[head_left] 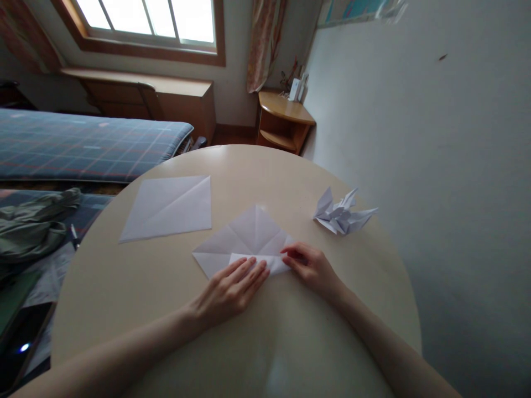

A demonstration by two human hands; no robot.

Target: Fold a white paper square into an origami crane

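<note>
A creased white paper (255,235) lies on the round table with one corner up and its near edge folded over. My left hand (234,284) rests flat on the folded strip, fingers stretched out. At the right end of the strip, my right hand (307,265) is closed, with thumb and index finger at the paper's edge. To the left is a stack or sheet of flat white paper (174,207) with a diagonal crease. Folded white paper figures (342,213) sit together on the right.
The round cream table (236,166) stands close to a wall on its right. A plaid mattress (95,143), a crumpled cloth (35,221) and a dark phone-like device (25,337) are at the left. Behind are a corner shelf (286,108) and a desk (182,85).
</note>
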